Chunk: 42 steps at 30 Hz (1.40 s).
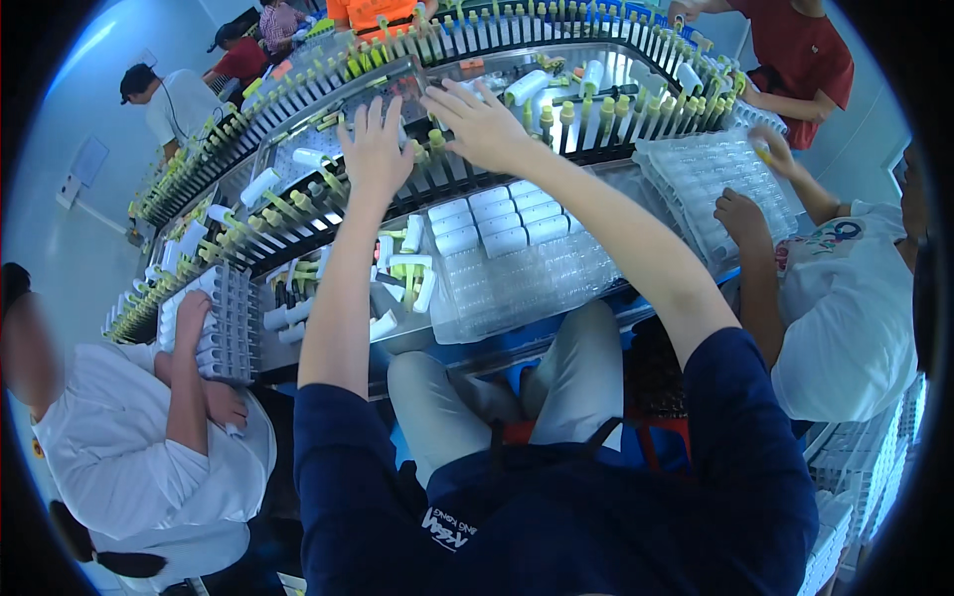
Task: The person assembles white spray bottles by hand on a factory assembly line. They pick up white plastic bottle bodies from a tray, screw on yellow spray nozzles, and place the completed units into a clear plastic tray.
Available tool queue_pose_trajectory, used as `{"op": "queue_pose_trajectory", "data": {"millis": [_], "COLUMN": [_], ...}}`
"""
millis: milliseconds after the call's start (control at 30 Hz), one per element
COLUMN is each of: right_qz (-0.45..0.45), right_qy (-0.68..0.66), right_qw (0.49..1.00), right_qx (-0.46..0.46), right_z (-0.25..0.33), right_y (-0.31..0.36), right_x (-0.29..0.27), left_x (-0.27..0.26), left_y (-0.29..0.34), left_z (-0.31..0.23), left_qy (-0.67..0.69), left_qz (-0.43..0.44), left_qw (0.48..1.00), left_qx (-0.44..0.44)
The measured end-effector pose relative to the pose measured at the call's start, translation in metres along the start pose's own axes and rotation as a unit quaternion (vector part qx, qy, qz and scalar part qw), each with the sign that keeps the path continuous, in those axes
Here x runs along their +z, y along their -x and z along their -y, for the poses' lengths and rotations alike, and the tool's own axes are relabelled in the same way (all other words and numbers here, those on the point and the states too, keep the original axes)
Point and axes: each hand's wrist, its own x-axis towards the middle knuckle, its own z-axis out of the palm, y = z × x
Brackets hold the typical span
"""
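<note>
My left hand (376,159) reaches forward over a black slotted rail (333,207) with yellow-green pegs, its fingers spread. Beside it, my right hand (487,131) stretches out over the same rail, fingers apart and pointing toward the left hand. I see nothing gripped in either hand. A bit of something pale shows between the two hands, too small to name. Below my arms lies a clear plastic tray (497,298), with rows of white curved casings (494,224) in its far part. Left of the tray, loose white and yellow-green pieces (409,264) lie in a heap.
A co-worker (149,437) sits at my left beside a stack of white trays (234,328). Another (845,298) at my right handles clear trays (711,179). Beyond the rail, white tubes (527,87) lie on the metal table. More people work at the far side.
</note>
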Motion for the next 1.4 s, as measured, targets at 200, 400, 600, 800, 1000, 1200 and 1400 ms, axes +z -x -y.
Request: {"op": "queue_pose_trajectory", "data": {"millis": [200, 400, 600, 800, 1000, 1200, 1400], "right_qz": [0.150, 0.167, 0.202, 0.271, 0.337, 0.287, 0.169], "right_qy": [-0.178, -0.216, -0.254, -0.239, -0.225, -0.263, -0.373], "right_qw": [0.964, 0.942, 0.920, 0.907, 0.901, 0.912, 0.867], "right_qx": [0.125, 0.193, 0.219, 0.217, 0.156, 0.126, 0.285], "right_z": [0.046, 0.073, 0.073, 0.066, 0.061, 0.046, 0.043], "right_y": [0.086, 0.187, 0.181, 0.175, 0.163, 0.171, 0.113], "right_x": [-0.024, -0.001, -0.008, -0.003, 0.017, 0.006, -0.043], "left_x": [0.025, 0.058, 0.071, 0.070, 0.053, -0.024, -0.009], "left_y": [0.121, 0.155, 0.149, 0.130, 0.115, 0.005, -0.065], "left_z": [-0.062, -0.105, -0.082, -0.079, -0.075, -0.053, -0.001], "left_qy": [0.159, 0.214, 0.292, 0.239, 0.170, 0.203, 0.184], "left_qz": [0.049, 0.132, 0.226, 0.283, 0.264, 0.017, 0.032], "left_qw": [0.985, 0.963, 0.925, 0.929, 0.947, 0.973, 0.964], "left_qx": [-0.041, -0.092, -0.090, 0.002, 0.074, 0.110, 0.187]}}
